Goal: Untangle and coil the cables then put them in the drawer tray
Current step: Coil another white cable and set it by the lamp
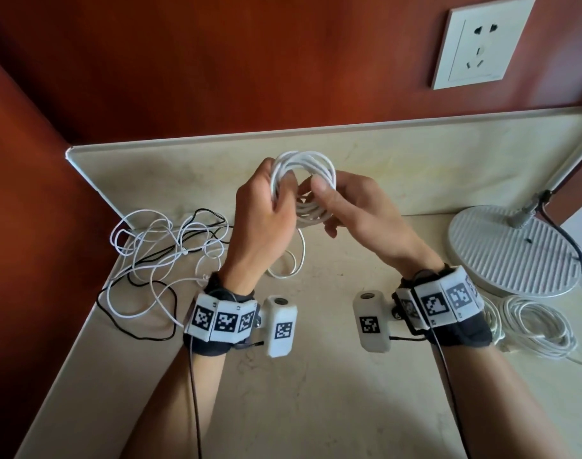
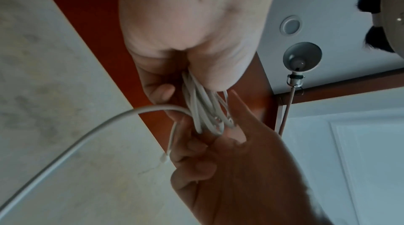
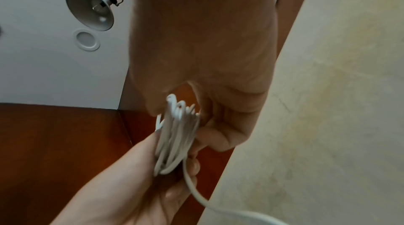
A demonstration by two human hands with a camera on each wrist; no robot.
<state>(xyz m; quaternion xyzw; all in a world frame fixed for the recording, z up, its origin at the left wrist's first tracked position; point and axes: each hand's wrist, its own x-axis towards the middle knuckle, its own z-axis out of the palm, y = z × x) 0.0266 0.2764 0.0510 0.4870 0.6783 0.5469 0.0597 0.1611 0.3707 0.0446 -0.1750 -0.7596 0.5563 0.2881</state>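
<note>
In the head view we hold a white cable coil [image 1: 303, 187] above the middle of the desk [image 1: 316, 392]. Our left hand [image 1: 263, 220] curls round the coil's left side; our right hand [image 1: 346, 207] pinches its right side with thumb and fingers. A loose tail [image 1: 296, 256] drops to the desk. To wind well, we judge we should keep the left grip steady and feed each loop the same width. A tangle of white and black cables [image 1: 164, 256] lies at the left, a finished white bundle [image 1: 534, 323] at the near right beside the lamp base [image 1: 511, 253]. No drawer tray shows.

From the left wrist, the coil [image 2: 205, 107] is thin, smooth, many-stranded, clamped under the left hand [image 2: 188, 38], the right hand [image 2: 236, 168] meeting it.

From the right wrist, the coil [image 3: 174, 133] sits between the right hand [image 3: 203, 56] and the left hand [image 3: 135, 185], the tail [image 3: 196, 194] trailing down.
</note>
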